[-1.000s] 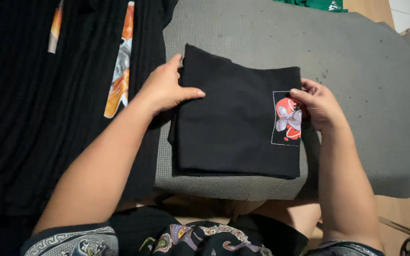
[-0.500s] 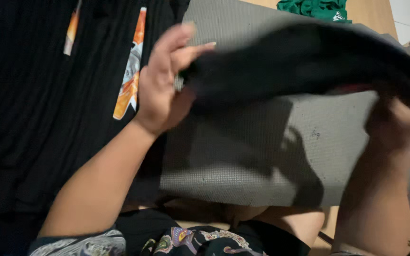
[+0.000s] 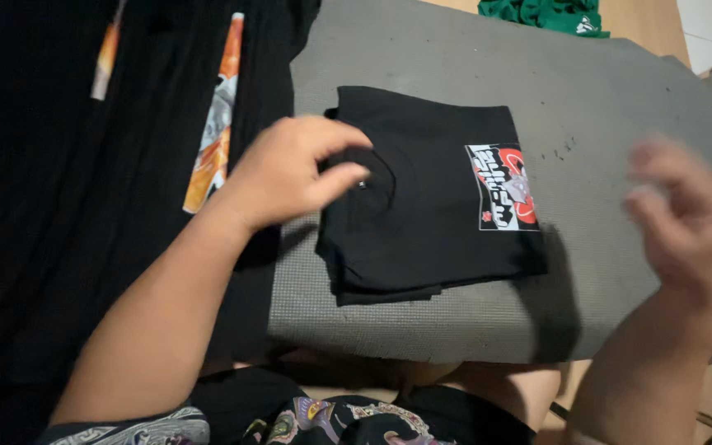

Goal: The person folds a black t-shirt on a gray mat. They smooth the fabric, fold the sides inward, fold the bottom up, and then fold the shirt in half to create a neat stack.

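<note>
A folded black T-shirt (image 3: 422,206) with a small red, white and black print near its right edge lies flat on a grey mat (image 3: 611,107). My left hand (image 3: 294,169) rests over the shirt's left edge, thumb and fingers pinched on the fabric there. My right hand (image 3: 686,218) hovers blurred to the right of the shirt, above the mat, fingers apart and holding nothing.
A large spread of black cloth (image 3: 59,206) with orange and white printed strips (image 3: 212,132) covers the left side. A green garment (image 3: 550,15) lies at the far edge on a wooden floor. My patterned dark shorts (image 3: 323,416) show at the bottom.
The shirt was lifted and turned in both hands half a second ago; now it lies folded on the mat again. My right hand has let go and pulled away to the right.
</note>
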